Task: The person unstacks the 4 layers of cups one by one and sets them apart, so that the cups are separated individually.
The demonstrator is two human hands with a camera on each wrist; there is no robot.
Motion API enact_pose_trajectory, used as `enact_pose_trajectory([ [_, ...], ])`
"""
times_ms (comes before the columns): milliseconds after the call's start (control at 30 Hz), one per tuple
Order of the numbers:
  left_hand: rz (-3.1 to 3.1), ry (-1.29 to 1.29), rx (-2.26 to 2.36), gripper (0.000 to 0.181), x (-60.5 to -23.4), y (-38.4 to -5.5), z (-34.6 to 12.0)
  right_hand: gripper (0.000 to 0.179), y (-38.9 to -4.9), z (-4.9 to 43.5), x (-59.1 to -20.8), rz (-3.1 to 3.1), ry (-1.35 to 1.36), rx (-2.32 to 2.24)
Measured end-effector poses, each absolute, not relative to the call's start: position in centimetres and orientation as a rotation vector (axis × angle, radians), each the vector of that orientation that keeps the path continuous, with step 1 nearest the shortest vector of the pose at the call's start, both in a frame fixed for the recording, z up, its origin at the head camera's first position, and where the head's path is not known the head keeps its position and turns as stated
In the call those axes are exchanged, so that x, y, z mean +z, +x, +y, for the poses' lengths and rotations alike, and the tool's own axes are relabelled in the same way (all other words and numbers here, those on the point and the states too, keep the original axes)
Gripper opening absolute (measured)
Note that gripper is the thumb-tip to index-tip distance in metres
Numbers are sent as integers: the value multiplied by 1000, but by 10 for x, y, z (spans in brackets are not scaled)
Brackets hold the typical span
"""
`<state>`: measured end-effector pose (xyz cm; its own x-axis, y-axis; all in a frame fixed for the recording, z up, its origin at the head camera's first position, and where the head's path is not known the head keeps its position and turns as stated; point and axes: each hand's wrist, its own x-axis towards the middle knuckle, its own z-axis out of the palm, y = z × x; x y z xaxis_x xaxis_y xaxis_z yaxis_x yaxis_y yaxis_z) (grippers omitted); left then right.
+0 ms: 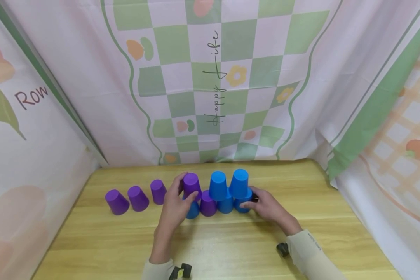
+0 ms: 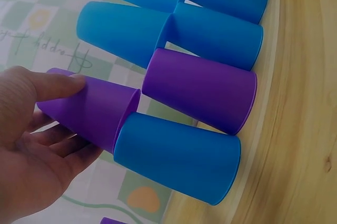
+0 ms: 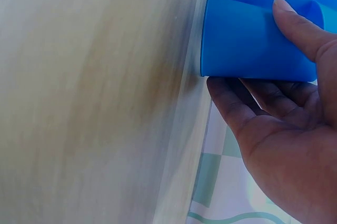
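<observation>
Upside-down plastic cups form two levels on the table. My left hand (image 1: 174, 208) holds a purple cup (image 2: 95, 103) between thumb and fingers at the upper level's left end. That cup's rim meets the top of a blue cup (image 2: 176, 155) and lies near the top of a lower purple cup (image 2: 200, 92). Two upper blue cups, one (image 1: 218, 186) beside the other (image 1: 239, 182), stand on the lower row's right part. Its rightmost blue cup (image 3: 253, 39) has my right hand (image 1: 268, 205) round it, thumb on the near side, fingers on the outer side.
On the left of the table, three more purple cups stand upside down: one outermost (image 1: 117, 202), one in the middle (image 1: 138, 198), one (image 1: 158, 191) beside my left hand. A patterned curtain (image 1: 237, 105) hangs behind the wooden table (image 1: 210, 245).
</observation>
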<state>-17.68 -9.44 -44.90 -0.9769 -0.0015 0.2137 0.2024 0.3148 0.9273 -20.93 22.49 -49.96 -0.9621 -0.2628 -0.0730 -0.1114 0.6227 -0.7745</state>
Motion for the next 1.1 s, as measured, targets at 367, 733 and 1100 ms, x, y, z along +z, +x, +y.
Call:
enact_pose_trajectory([
  [367,-2392,-206,-1704,67,-445,-174,-96,46,-209,225,-500,2649,-296,-1264],
  [733,-2400,-141,-1675,66,-442,-172,-101,48,-209,225,-500,2656,-308,-1254],
  [1100,-2382,-147,-1671,68,-440,-169,-105,46,-209,225,-501,2662,-313,-1260],
])
